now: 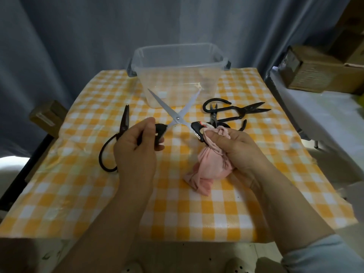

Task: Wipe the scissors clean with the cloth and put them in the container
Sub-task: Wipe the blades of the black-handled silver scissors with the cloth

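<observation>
Silver-bladed scissors point(177, 113) with black handles are spread wide open above the table, blades pointing toward the clear plastic container point(149, 56) at the back. My left hand point(136, 146) grips the left handle. My right hand point(234, 148) holds a bunched pink cloth point(208, 166) pressed around the right handle. The cloth's lower end hangs down to the tablecloth.
Dark iron scissors point(123, 125) lie on the yellow-checked tablecloth point(197, 213) at the left, partly behind my left hand. Black shears point(240, 111) and small snips point(213, 115) lie at the right, near the container. Cardboard boxes point(315, 69) stand on a side surface at the right.
</observation>
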Tool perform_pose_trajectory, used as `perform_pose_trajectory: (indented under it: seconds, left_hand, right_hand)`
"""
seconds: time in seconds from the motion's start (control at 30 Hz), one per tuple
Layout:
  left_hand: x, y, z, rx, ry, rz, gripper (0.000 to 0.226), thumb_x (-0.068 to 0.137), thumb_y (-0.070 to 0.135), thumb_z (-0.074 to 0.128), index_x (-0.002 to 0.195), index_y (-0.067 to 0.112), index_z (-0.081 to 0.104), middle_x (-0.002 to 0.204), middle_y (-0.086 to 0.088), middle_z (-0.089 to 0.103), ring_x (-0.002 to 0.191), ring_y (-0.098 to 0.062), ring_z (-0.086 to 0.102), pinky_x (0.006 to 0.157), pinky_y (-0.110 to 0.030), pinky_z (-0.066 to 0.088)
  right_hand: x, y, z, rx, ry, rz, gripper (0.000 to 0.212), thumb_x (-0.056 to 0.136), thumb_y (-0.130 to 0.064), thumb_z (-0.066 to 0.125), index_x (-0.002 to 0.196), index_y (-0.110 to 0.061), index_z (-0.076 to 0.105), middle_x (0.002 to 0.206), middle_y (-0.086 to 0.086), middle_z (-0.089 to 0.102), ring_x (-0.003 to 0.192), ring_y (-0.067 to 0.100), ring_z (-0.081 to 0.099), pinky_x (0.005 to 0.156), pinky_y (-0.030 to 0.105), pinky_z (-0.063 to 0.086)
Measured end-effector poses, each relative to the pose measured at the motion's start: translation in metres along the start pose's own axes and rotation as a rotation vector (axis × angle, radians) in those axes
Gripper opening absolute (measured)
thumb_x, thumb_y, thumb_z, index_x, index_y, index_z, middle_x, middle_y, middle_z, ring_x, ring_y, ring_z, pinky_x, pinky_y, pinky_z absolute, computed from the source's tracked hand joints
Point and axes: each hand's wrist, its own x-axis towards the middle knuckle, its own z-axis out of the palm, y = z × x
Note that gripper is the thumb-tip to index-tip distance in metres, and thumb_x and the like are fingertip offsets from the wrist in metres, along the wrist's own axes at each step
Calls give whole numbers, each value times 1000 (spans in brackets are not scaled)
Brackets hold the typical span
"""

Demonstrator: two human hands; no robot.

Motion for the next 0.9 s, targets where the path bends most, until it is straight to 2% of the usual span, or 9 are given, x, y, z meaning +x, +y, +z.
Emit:
perform_pose_trajectory:
  seconds: [0.07, 0.17, 0.23, 0.33, 0.43, 0.53, 0.6, 0.77, 0.9]
  left_hand:
    - [-2, 1, 1, -111, -19, -73, 20, 93, 9, 55, 83, 18, 69, 69, 8, 70, 67, -13, 65, 62, -22, 57]
    - [-3, 3, 4, -295, -74, -314, 18, 91, 4, 55, 78, 6, 69, 79, -12, 67, 63, -21, 64, 60, -29, 59]
    - [-2, 4, 4, -328, -136, -392, 15, 89, 7, 58, 79, 3, 69, 78, -14, 67, 61, -19, 63, 58, -28, 58]
    - [-5, 1, 2, -196, -226, -294, 11, 85, 15, 64, 80, 12, 74, 73, -5, 70, 58, -10, 58, 55, -23, 52]
    - [-4, -4, -2, -90, -227, -198, 10, 86, 11, 64, 85, 15, 73, 65, 2, 67, 53, -7, 51, 51, -19, 47]
    - [-2, -5, -3, -81, -266, -210, 11, 86, 8, 64, 82, 13, 73, 62, 0, 65, 51, -8, 48, 47, -18, 44]
    - [-4, -4, -1, -71, -306, -229, 12, 86, 8, 64, 81, 11, 74, 61, -2, 65, 49, -10, 46, 46, -20, 42]
    - [-10, -2, 6, -74, -346, -288, 20, 88, 9, 60, 74, 8, 73, 62, -7, 64, 50, -16, 45, 48, -26, 38]
    - [-15, -5, 8, -41, -351, -256, 30, 90, 10, 58, 65, 12, 74, 62, -8, 64, 50, -17, 46, 49, -28, 38]
  right_hand:
    - [0, 1, -1, -14, -28, -6, 15, 88, -17, 62, 77, -10, 70, 68, 6, 67, 66, 18, 63, 69, 29, 51]
    - [-1, 2, -1, -17, -83, -2, 14, 87, -17, 61, 79, -10, 70, 69, 4, 69, 65, 14, 64, 64, 24, 52]
    - [-1, 4, -1, -9, -118, 6, 14, 83, -17, 62, 86, -5, 69, 74, 9, 68, 69, 18, 64, 68, 28, 53]
    - [-1, 5, -2, -82, -140, 12, 31, 69, -25, 68, 89, -1, 70, 80, 14, 68, 74, 22, 62, 73, 33, 52]
    - [1, 1, -13, -98, -38, -20, 43, 60, -31, 73, 93, -4, 71, 85, 16, 70, 76, 26, 65, 78, 42, 53]
    - [5, -7, -24, 20, 196, -134, 55, 59, -25, 76, 105, -2, 60, 85, 11, 72, 72, 24, 70, 66, 38, 59]
    - [4, -9, -24, 44, 267, -228, 52, 57, -23, 77, 101, -5, 56, 80, 5, 71, 69, 21, 70, 56, 31, 57]
    - [-1, -5, -12, -145, 169, -415, 24, 64, -10, 79, 85, -13, 67, 90, 2, 69, 81, 10, 66, 66, 25, 55]
    - [-3, 0, -4, -340, 51, -496, 34, 71, -2, 78, 95, -25, 72, 107, 2, 63, 102, 10, 59, 86, 29, 52]
